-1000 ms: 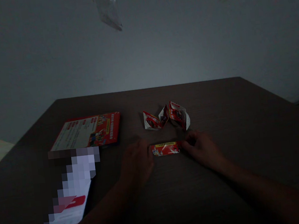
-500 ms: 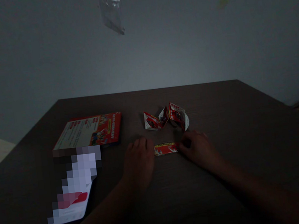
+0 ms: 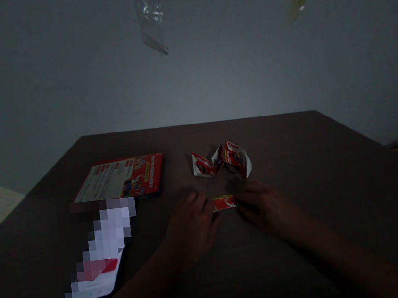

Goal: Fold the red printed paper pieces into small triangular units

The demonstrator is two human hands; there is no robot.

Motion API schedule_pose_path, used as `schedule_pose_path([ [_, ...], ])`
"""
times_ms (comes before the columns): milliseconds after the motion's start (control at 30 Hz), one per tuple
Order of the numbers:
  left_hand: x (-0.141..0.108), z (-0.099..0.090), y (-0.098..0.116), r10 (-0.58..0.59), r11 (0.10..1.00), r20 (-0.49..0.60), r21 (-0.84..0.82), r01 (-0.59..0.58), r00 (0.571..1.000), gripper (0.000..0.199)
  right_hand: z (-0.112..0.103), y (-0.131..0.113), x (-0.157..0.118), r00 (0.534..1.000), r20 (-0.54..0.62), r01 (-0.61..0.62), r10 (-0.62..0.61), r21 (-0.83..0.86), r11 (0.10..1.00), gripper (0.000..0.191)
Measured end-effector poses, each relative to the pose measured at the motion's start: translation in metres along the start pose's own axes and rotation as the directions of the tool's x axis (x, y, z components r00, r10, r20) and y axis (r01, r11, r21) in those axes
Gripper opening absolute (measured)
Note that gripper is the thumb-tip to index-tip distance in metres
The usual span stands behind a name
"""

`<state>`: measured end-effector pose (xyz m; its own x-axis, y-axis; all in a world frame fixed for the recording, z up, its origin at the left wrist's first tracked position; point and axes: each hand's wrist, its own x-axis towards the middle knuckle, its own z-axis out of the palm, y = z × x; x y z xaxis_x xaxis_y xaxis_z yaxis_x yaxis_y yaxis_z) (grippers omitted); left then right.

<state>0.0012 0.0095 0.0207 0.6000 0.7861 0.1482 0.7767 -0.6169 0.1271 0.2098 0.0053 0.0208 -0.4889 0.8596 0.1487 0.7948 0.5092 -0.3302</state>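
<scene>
A small red paper strip with a yellow upper edge and white patterning lies between my hands, low at the table. My left hand has its fingers curled over the strip's left end. At the right end, my right hand closes its thumb and fingers on the paper. Both ends of the strip are hidden by fingers. Just beyond it, a zigzag-folded red and white paper stands on the dark table.
To the left lies a flat red and white printed box or booklet. Nearer me is a lit phone, its screen partly blurred out. A grey wall rises behind the table, with a clear plastic piece on it.
My left hand has shifted slightly right, its thumb now showing near the strip, and covers more of its left end. My right fingers have drawn closer together. The view has tilted up slightly.
</scene>
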Motion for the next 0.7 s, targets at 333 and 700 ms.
schedule_pose_path([
  [333,0.007,0.005,-0.002,0.022,1.0,-0.058,-0.017,-0.023,0.998,0.019,0.003,0.012,0.003,0.995,-0.021,0.099,-0.101,-0.101,0.99,0.019],
  [700,-0.005,0.011,-0.004,-0.079,0.921,-0.149,-0.39,0.015,0.986,0.014,-0.006,0.01,-0.003,0.96,-0.129,0.255,-0.249,0.032,0.966,0.014],
])
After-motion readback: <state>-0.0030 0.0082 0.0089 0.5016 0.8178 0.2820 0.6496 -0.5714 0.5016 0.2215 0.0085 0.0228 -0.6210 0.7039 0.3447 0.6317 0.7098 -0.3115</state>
